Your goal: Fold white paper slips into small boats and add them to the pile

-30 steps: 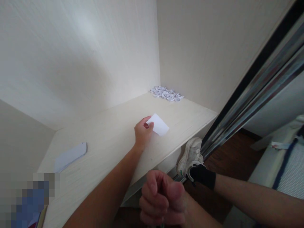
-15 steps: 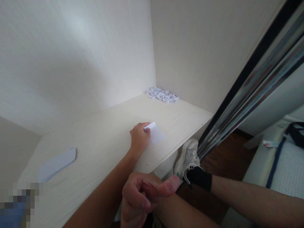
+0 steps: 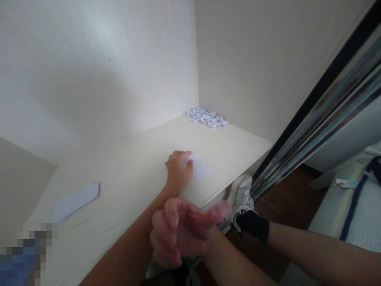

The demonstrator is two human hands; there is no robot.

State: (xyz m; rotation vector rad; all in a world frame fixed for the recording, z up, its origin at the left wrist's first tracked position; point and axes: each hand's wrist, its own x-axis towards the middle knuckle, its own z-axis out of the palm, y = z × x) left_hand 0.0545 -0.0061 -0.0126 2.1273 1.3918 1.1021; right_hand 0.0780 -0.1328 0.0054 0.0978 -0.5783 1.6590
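My left hand (image 3: 177, 171) reaches out over the pale wooden shelf (image 3: 131, 159). Its bent fingers press on the near edge of a small white paper slip (image 3: 201, 168), which lies flat on the shelf. My right hand (image 3: 181, 234) hovers close to the camera, below the shelf's front edge. Its fingers are curled and the thumb sticks out to the right; what it holds, if anything, is hidden. A dark object with a pale edge shows just under it at the bottom of the frame.
A heap of small folded white papers (image 3: 206, 118) sits in the shelf's back right corner. A flat stack of pale sheets (image 3: 76, 197) lies at the left. A white sneaker (image 3: 241, 190) and black sock are below the shelf, beside a chrome sliding-door rail (image 3: 315, 123).
My left hand has lowered the paper slip from a tilted hold to flat on the shelf. My right hand has loosened from a tight fist, with the thumb now stretched out.
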